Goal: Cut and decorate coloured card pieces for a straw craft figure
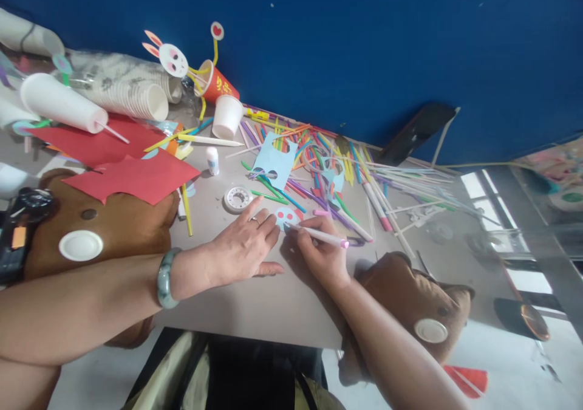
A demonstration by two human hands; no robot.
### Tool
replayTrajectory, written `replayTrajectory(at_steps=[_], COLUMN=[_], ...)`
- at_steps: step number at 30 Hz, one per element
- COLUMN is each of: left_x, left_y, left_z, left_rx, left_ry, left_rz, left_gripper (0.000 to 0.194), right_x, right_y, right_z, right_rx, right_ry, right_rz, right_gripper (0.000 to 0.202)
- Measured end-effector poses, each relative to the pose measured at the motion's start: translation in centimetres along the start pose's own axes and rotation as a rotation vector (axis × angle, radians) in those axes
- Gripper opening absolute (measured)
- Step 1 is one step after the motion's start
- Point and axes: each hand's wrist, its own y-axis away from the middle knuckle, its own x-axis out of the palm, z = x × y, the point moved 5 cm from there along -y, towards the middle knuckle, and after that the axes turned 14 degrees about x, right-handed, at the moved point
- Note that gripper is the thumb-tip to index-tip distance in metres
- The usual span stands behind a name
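My right hand (324, 257) grips a white marker pen (325, 236) with a pink end, its tip down at a small light-blue paper cutout (279, 218) with pink dots on it. My left hand (241, 245) lies flat on the table with fingers spread, its fingertips at the left edge of the cutout; part of the cutout is hidden by my hands. A roll of white tape (237, 198) sits just beyond my left fingers. Behind the cutout lies a blue sheet (276, 162) with round holes cut in it.
Many coloured straws (319, 155) spread across the back of the table. Red paper (132, 176), a glue stick (212, 161) and stacked paper cups (132, 99) are on the left. A rabbit face (173, 61) rises by a red cup (223, 85). Brown cushions (410, 300) flank the table.
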Motion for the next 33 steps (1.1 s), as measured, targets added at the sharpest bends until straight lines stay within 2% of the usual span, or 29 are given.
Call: replayTrajectory(at_steps=[21,33], left_x=[-0.33,-0.30], left_y=[-0.26,-0.25], left_z=[0.22,0.15], left_rx=[-0.014,-0.015], left_ry=[0.032,0.010], left_rz=[0.045,0.055], left_gripper=[0.069,0.071], right_x=[0.05,0.09], right_y=[0.02,0.13], right_z=[-0.22,-0.11], right_rx=[0.036,0.002], right_ry=[-0.006,0.005], right_rz=[-0.001,0.016], right_gripper=[0.007,0.008])
